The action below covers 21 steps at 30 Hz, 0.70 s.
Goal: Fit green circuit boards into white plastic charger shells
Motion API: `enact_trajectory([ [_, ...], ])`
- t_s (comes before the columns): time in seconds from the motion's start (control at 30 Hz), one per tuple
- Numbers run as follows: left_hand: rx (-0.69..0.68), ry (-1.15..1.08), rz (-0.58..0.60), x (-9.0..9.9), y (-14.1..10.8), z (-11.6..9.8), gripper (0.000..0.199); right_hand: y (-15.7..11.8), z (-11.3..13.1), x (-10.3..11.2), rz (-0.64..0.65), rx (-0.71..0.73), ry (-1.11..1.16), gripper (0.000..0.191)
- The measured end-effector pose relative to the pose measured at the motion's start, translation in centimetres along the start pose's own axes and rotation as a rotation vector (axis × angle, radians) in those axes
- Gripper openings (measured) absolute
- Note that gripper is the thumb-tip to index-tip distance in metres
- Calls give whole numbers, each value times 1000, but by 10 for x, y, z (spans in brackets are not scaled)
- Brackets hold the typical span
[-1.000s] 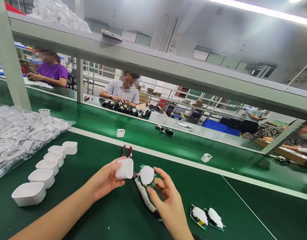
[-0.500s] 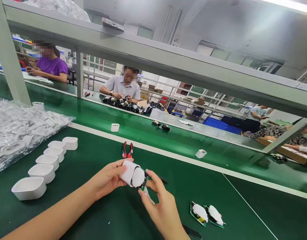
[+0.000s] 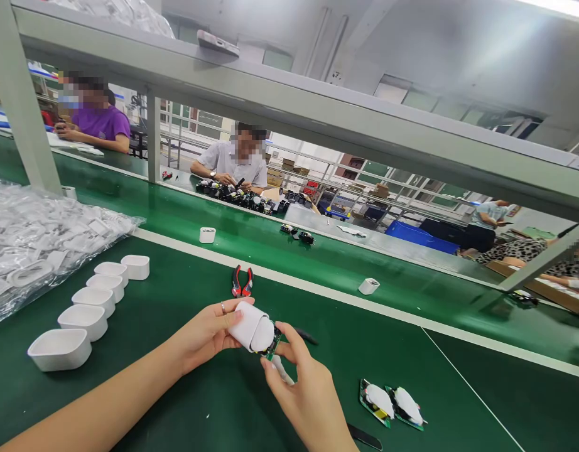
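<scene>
My left hand (image 3: 211, 333) is closed round a white plastic housing (image 3: 247, 321), tilted with its open end to the lower right. Between the thumb and fingers of my right hand (image 3: 301, 376) is a circuit board (image 3: 273, 344) with a white pad on it. Part of the board sits inside the housing's mouth; its green edge sticks out. Something white shows behind the right fingers, partly hidden. Two more boards with white pads (image 3: 378, 402) lie right of my right hand. Red-and-black pliers (image 3: 242, 282) rest just beyond the housing.
Several empty white housings (image 3: 61, 350) stand in a row at left, beside a clear bag of white parts (image 3: 44, 238). Past a white strip runs a green belt (image 3: 265, 257) carrying a few parts. A metal shelf frame (image 3: 289, 94) crosses above. Co-workers sit beyond the belt.
The board sits slightly deeper in the housing, its gap narrower. Parts on the belt have shifted left. My hands keep their grip.
</scene>
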<state>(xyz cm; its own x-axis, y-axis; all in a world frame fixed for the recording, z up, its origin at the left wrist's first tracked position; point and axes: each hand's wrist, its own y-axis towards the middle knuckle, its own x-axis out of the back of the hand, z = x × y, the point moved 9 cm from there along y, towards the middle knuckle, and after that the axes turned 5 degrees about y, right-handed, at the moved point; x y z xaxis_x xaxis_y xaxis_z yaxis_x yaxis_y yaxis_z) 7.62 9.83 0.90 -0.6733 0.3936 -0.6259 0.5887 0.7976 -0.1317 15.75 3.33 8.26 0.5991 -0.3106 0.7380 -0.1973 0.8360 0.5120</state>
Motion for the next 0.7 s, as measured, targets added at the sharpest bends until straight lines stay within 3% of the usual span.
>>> enact_trajectory([
  [0.17, 33, -2, 14, -2, -1, 4, 55, 0, -2, -4, 30, 2, -1, 37],
  [0.33, 43, -33, 38, -2, -1, 9, 48, 2, 5, -2, -14, 107, -94, 38],
  [0.5, 101, -54, 192, -25, -4, 19, 28, 0, 6, -10, -20, 108, -130, 55],
  [0.6, 148, 20, 237, -36, -10, 25, 35, -3, -1, -18, -25, 70, -14, 61],
  [0.7, 67, 216, 220, -37, -13, 19, 45, -7, -4, -21, -66, 97, 13, 57],
])
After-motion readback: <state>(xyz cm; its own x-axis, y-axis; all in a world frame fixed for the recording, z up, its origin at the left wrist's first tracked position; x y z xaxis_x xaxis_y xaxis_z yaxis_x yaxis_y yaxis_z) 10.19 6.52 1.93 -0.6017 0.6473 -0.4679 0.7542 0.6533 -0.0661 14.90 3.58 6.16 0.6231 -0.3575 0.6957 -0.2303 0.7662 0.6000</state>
